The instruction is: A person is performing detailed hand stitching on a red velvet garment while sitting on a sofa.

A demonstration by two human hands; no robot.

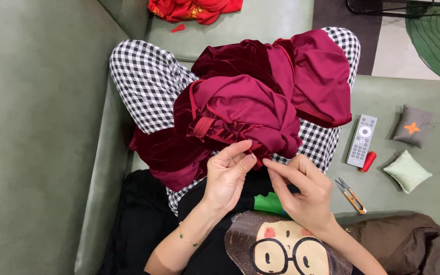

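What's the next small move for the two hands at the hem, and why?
Probably draw the right hand away from the dark red velvet garment to pull a stitch through. Both hands pinch at its near edge, the left hand steadying the fold; no needle or thread is visible, so this is a guess.

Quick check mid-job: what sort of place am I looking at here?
Most likely a home living room: the person sits on a green sofa, a remote control lies on the cushion, and a patterned rug covers the floor. Both hands pinch the dark red garment.
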